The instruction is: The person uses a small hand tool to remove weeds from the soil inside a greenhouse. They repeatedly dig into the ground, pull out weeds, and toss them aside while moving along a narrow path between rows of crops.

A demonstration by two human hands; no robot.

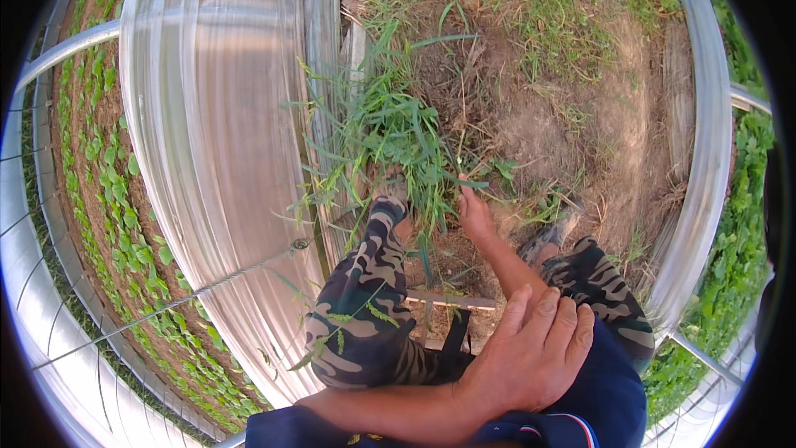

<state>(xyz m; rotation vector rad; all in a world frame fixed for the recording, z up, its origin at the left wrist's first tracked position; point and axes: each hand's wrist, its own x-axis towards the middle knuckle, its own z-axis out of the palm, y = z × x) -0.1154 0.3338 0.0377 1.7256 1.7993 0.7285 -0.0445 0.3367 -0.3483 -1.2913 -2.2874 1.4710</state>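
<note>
My left hand point(528, 361) lies across my right forearm near the elbow, palm down, fingers spread a little, holding nothing. Low between my lower legs, my right hand point(476, 214) is closed round the base of a thin plant stalk point(461, 137); its fingertips are partly hidden. Touching or just beside that hand is a heap of pulled green weeds and long grass point(398, 130), which spreads left over my shoe. Loose weed sprigs point(339, 323) hang over my camouflage trouser leg.
Clear plastic sheeting point(230, 137) hangs at left, with a twisted wire rope point(230, 277) across it. Plastic film point(703, 168) edges the right side. Bare soil with dry roots point(547, 130) and growing grass lies ahead. A small wooden frame point(454, 300) shows between my legs; leafy crop rows point(124, 218) stand outside.
</note>
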